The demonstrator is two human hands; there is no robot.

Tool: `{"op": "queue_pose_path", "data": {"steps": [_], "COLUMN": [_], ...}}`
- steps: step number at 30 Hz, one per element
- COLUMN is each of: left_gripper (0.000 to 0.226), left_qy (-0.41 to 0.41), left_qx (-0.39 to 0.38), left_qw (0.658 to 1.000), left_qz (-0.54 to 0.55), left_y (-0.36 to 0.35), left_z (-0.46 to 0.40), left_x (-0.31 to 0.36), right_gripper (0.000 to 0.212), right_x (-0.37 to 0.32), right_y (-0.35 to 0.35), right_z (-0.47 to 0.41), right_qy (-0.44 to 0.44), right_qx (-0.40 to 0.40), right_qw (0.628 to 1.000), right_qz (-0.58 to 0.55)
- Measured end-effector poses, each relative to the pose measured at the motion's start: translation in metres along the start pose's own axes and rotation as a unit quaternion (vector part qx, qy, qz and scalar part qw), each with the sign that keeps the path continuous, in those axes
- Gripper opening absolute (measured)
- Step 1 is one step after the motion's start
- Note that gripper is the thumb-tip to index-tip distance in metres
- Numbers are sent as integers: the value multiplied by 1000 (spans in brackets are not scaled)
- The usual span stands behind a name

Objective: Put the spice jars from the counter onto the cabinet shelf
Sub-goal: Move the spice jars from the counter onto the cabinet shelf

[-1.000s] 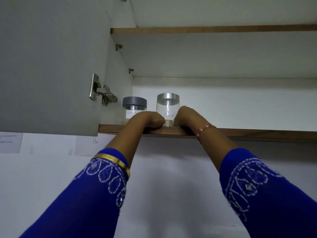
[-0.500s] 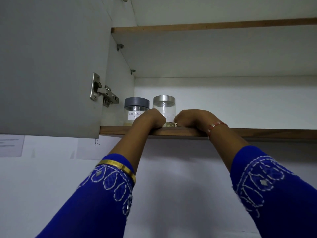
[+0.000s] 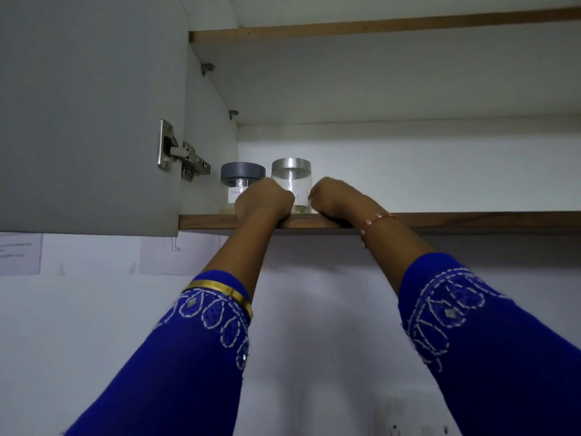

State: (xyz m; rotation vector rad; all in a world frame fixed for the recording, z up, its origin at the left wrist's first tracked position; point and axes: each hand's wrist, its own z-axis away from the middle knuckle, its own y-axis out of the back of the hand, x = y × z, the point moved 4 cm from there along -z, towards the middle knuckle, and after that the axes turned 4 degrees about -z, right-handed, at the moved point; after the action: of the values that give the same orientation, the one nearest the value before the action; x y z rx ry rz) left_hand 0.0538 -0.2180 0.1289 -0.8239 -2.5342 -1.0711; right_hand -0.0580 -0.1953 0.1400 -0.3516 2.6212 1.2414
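2 clear jars [image 3: 291, 184] upright on shelf [image 3: 471, 220] (labelled).

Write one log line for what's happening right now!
step: placing jars | left hand: by silver-lid jar, grip unclear | right hand: same | grey-lid jar: on shelf | door: open

Head view tilted upward, close under cabinet shelf [image 3: 440, 221] (single view).

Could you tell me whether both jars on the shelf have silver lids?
No, the left jar has a dark grey lid; only the right jar has a silver one.
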Motion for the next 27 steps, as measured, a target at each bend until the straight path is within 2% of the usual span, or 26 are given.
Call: {"op": "queue_pose_path", "data": {"steps": [3, 6, 10, 13, 16, 21, 27], "left_gripper": [27, 29, 37, 47, 46, 41, 42], "left_qy": [-15, -50, -129, -169, -175, -189, -186], "left_qx": [60, 88, 135, 114, 84, 2, -104], "left_qw": [998, 994, 979, 979, 974, 975, 961], "left_qz": [-19, -49, -86, 2, 120, 116, 175], "left_y": [6, 7, 5, -2, -8, -36, -74], "left_z": [20, 38, 66, 86, 127, 212, 309], "left_x": [1, 0, -7, -18, -24, -31, -31], "right_gripper": [32, 28, 37, 56, 59, 57, 58], "right_x": [-2, -3, 6, 15, 24, 58, 102], "right_y": [1, 2, 1, -6, -12, -30, -61], "right_z": [21, 46, 77, 103, 143, 227, 325], "right_qy": [30, 54, 82, 90, 85, 24, -49], "right_qx": [78, 92, 92, 66, 23, -6, -44], "right_qw": [996, 992, 981, 975, 990, 999, 998], "right_qz": [7, 63, 150, 191, 110, 45, -10]}}
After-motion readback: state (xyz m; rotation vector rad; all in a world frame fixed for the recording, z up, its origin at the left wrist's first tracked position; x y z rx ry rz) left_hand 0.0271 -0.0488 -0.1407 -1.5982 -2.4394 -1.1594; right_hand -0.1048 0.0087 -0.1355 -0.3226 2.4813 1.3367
